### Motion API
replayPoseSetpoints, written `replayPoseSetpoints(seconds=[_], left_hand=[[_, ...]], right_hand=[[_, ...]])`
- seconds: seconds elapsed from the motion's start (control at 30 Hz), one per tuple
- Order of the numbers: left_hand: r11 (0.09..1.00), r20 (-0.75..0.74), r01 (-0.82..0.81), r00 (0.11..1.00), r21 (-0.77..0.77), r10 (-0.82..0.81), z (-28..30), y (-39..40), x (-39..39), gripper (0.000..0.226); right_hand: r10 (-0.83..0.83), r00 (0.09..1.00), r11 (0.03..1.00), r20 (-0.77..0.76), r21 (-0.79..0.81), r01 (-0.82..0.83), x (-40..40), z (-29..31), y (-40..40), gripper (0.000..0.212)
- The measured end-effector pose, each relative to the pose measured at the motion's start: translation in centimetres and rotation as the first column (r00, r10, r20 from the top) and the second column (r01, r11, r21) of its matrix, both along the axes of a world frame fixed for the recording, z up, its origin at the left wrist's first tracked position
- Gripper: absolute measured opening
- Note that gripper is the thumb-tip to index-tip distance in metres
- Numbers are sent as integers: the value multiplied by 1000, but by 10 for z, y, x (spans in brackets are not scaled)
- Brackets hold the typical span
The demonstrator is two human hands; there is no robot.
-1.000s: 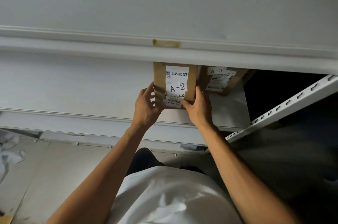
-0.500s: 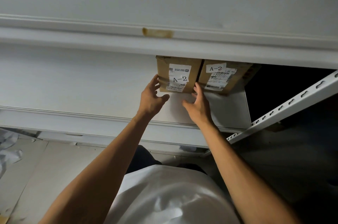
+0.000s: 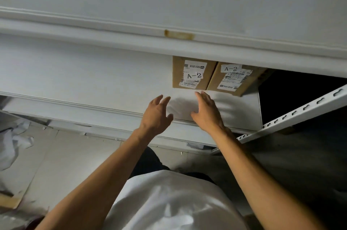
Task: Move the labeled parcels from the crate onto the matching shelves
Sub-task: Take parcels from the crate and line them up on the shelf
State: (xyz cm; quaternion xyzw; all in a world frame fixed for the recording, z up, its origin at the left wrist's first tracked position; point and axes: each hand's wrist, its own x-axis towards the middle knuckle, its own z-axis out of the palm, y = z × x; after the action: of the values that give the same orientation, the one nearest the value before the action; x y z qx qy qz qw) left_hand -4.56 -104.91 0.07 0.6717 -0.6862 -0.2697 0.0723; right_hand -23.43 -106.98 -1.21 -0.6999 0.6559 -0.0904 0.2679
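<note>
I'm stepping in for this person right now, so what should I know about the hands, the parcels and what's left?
Left hand: open, holding nothing, short of the parcels.
Right hand: open, empty, fingertips just at the parcels' front edge; contact unclear.
Two A-2 parcels, left parcel and right parcel, sit side by side on the white shelf, under the upper shelf.
Done: both are shelved.
Left: the crate is out of view; check it for more parcels.

A pale tiled floor (image 3: 62, 156) filled the lower left of the frame, with crumpled white paper (image 3: 13, 139) at its left edge. A slotted white metal upright (image 3: 293, 115) crossed the dark right side
</note>
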Motion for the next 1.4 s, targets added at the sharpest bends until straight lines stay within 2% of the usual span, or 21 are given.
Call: replayPoseSetpoints(seconds=[0.1,0.2,0.37,0.47,0.57,0.63,0.7,0.87,1.03,1.2,1.4], left_hand=[[999,144,39,989,-10,-37,-1,18,16,56],[1000,215,-5,977,-12,8,0,36,31,55],[981,233,-192,954,-5,188,3,79,70,57],[926,186,-378,909,-15,374,12,125,101,57],[809,166,-588,799,13,578,23,196,139,57],[537,264,-844,518,4,813,31,336,173,55],[435,298,-900,408,-29,863,25,403,181,54],[401,268,-916,383,-13,884,30,409,169,56],[95,281,-994,77,-52,957,32,535,142,64],[-170,236,-985,-172,-30,957,31,623,108,65],[-466,198,-885,-461,-24,865,32,689,66,64]], right_hand=[[105,983,994,-153,4,-105,8,11,8,66],[200,956,979,-215,18,-201,26,18,14,60],[399,891,916,-218,54,-397,83,24,27,58],[557,802,828,-216,66,-557,135,26,44,59],[716,668,691,-201,68,-720,197,33,83,59],[924,364,375,-120,90,-923,280,40,189,58],[966,229,239,-122,72,-968,307,47,244,60],[968,151,176,-201,111,-978,309,39,255,63],[975,-168,-163,-143,44,-986,333,51,382,62],[909,-388,-387,-152,38,-921,339,44,471,66],[714,-682,-684,-157,51,-728,347,40,546,61]])
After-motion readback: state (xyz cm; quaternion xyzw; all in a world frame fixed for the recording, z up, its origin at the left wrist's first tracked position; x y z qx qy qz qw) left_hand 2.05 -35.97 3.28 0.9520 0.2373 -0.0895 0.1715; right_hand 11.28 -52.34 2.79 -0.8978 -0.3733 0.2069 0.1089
